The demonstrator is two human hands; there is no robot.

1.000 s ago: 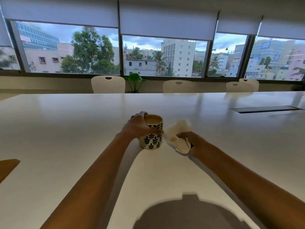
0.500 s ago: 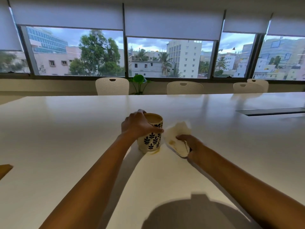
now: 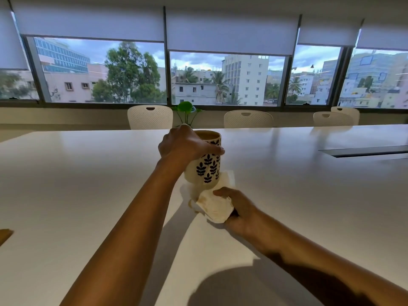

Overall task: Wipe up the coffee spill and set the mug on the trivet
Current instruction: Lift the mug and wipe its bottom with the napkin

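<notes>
The left hand (image 3: 187, 145) curls over the top of the mug (image 3: 206, 171) and grips it near the rim; the mug seems raised a little off the bench (image 3: 88, 184). The right hand (image 3: 237, 209), on the near side of the mug, is closed around a stained, crumpled tissue (image 3: 215, 207). The coffee (image 3: 208, 135) stands high, so a jerk or tilt could spill more. A brown piece (image 3: 4, 235) far left of the mug may be the trivet, I cannot tell. If so, the carry is long.

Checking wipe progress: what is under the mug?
Below the mug, held by the left hand, a brown coffee smear shows on the table, and the right hand holds a stained tissue at its near edge. The spot beneath the base is hidden; contact with the table is unclear.
</notes>
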